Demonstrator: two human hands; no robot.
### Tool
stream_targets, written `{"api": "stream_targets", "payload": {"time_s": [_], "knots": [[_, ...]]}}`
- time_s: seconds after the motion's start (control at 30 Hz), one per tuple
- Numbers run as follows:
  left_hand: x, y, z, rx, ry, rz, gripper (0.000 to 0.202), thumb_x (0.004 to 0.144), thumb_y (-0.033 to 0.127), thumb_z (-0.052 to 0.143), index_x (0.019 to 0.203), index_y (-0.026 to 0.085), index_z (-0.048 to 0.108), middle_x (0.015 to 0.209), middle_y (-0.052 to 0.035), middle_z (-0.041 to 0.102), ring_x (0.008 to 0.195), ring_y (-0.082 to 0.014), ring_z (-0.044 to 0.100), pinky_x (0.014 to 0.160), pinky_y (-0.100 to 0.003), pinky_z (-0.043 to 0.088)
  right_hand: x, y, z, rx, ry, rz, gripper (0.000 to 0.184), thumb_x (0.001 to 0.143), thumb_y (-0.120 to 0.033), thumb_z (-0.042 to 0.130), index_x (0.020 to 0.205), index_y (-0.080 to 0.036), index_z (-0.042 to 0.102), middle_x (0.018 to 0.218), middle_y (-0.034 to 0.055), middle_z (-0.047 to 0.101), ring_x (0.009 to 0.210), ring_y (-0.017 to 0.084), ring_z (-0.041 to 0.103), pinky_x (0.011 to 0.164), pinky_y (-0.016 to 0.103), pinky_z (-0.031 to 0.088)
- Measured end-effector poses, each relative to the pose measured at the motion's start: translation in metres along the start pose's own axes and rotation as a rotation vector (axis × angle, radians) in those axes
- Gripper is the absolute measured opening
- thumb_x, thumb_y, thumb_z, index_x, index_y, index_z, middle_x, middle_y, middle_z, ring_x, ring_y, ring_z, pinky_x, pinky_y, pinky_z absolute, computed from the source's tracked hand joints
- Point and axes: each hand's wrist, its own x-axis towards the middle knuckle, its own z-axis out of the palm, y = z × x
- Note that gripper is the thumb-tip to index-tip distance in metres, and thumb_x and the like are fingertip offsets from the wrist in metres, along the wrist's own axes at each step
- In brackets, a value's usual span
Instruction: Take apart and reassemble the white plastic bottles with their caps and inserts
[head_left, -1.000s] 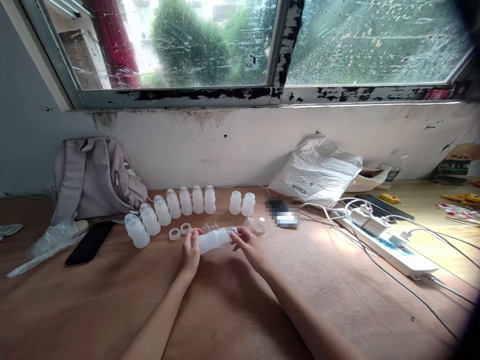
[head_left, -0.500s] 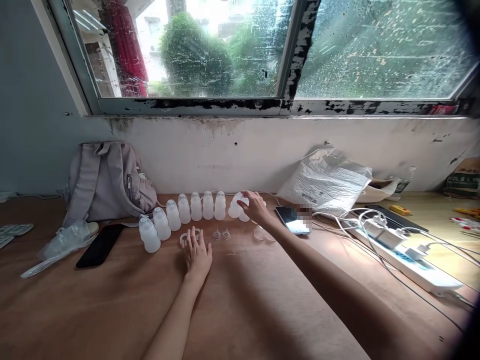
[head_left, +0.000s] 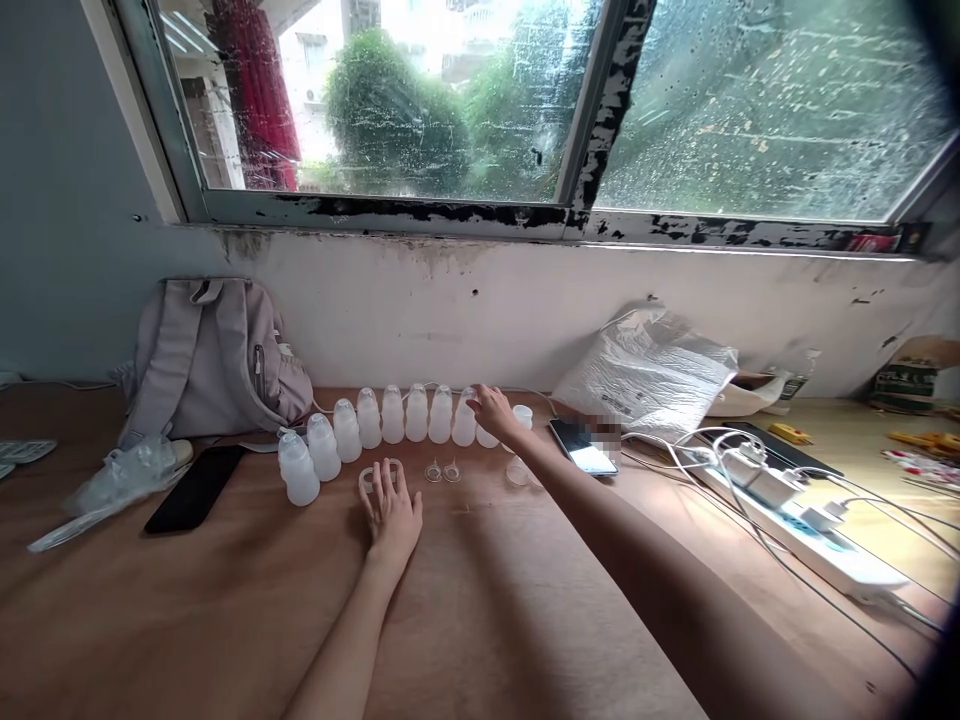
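Observation:
Several frosted white baby bottles with clear domed caps stand in a curved row, the nearest bottle [head_left: 298, 470] at the left end. My right hand [head_left: 498, 414] reaches to the row's right part, fingertips closed at the top of an upright baby bottle [head_left: 464, 422]. Behind that hand another bottle [head_left: 486, 437] is partly hidden, and an open-topped white one [head_left: 523, 415] stands beside it. Flat on the table, fingers spread, my left hand [head_left: 395, 510] rests over white rings [head_left: 365, 481]. Two clear bottle teats [head_left: 442, 471] lie between my hands. Clear caps [head_left: 517, 471] lie near my right wrist.
On the left are a grey backpack [head_left: 214, 360], a crumpled plastic bag [head_left: 127, 480] and a black phone [head_left: 196, 490]. To the right lie a lit phone [head_left: 581, 445], a silvery packing bag [head_left: 649, 365] and a white power strip [head_left: 840, 560] with tangled cables.
The bottle at my right hand was tilted and now stands upright in the row. My right hand has shifted slightly left. My left hand has stayed in place.

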Motion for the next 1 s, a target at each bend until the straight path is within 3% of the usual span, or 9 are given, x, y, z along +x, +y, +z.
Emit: {"api": "stream_targets", "payload": {"time_s": [0.23,0.33,0.4,0.53,0.6,0.7,0.87,1.0], "knots": [[0.0,0.0,0.001,-0.034,0.014,0.011,0.041,0.075,0.025,0.045,0.114,0.013,0.047,0.129,-0.0162,0.036,0.123,-0.0304,0.022,0.096,-0.055,0.015,-0.001,-0.002,0.001,-0.001,0.014,0.017,0.037,0.081,-0.025,0.041,0.117,-0.015,0.041,0.103,0.0106,0.056,0.1,0.024,0.045,0.084,0.036,0.03],[0.001,0.002,-0.003,-0.065,0.043,0.026,0.029,0.074,0.023,0.046,0.102,0.015,0.053,0.123,-0.0155,0.042,0.121,-0.0301,0.026,0.095,-0.054,0.017,-0.016,-0.009,-0.002,-0.021,0.145,-0.042,0.048,0.079,-0.026,0.044,0.124,-0.012,0.031,0.112,0.0137,0.05,0.108,0.025,0.038,0.092,0.04,0.023],[0.002,0.004,-0.007,-0.089,0.06,0.038,0.019,0.074,0.023,0.047,0.09,0.016,0.056,0.115,-0.014,0.048,0.118,-0.0297,0.029,0.094,-0.052,0.021,-0.033,-0.014,0.002,-0.009,0.225,-0.154,0.045,0.08,-0.023,0.041,0.122,-0.012,0.032,0.112,0.013,0.049,0.106,0.024,0.039,0.093,0.038,0.024],[0.002,0.006,-0.012,-0.141,0.042,0.071,0.012,0.076,0.022,0.045,0.076,0.017,0.055,0.097,-0.0104,0.056,0.106,-0.027,0.041,0.086,-0.045,0.031,-0.076,-0.017,0.026,0.027,0.082,-0.303,0.027,0.078,-0.021,0.043,0.104,-0.017,0.048,0.098,0.0086,0.056,0.094,0.022,0.046,0.091,0.038,0.026],[0.002,0.007,-0.013,-0.174,0.013,0.081,0.011,0.076,0.022,0.044,0.076,0.017,0.054,0.087,-0.008,0.058,0.094,-0.0241,0.047,0.079,-0.041,0.035,-0.093,-0.016,0.041,0.032,-0.019,-0.286,0.019,0.077,-0.026,0.047,0.093,-0.019,0.052,0.09,0.0069,0.057,0.09,0.022,0.048,0.088,0.038,0.03],[0.003,0.007,-0.015,-0.242,-0.023,0.112,0.007,0.075,0.02,0.046,0.076,0.019,0.053,0.077,-0.0042,0.059,0.082,-0.0203,0.05,0.072,-0.036,0.038,-0.109,-0.014,0.055,0.116,-0.053,-0.213,0.015,0.079,-0.028,0.046,0.09,-0.02,0.052,0.09,0.0062,0.056,0.087,0.02,0.049,0.08,0.034,0.036],[0.002,0.014,-0.022,-0.386,-0.014,0.295,0.008,0.075,0.017,0.047,0.078,0.019,0.054,0.081,-0.0031,0.058,0.083,-0.0178,0.05,0.074,-0.031,0.038,-0.133,-0.016,0.041,0.273,0.02,-0.181,0.013,0.079,-0.026,0.046,0.089,-0.019,0.05,0.085,0.006,0.055,0.082,0.019,0.049,0.075,0.032,0.039],[-0.002,0.02,-0.022,-0.325,0.03,0.262,0.019,0.073,0.019,0.05,0.092,0.019,0.053,0.094,-0.0053,0.057,0.091,-0.0201,0.049,0.078,-0.033,0.037,-0.163,-0.017,0.021,0.347,-0.038,-0.219,0.013,0.078,-0.026,0.048,0.089,-0.019,0.05,0.086,0.0056,0.054,0.083,0.019,0.048,0.076,0.033,0.04]]}}
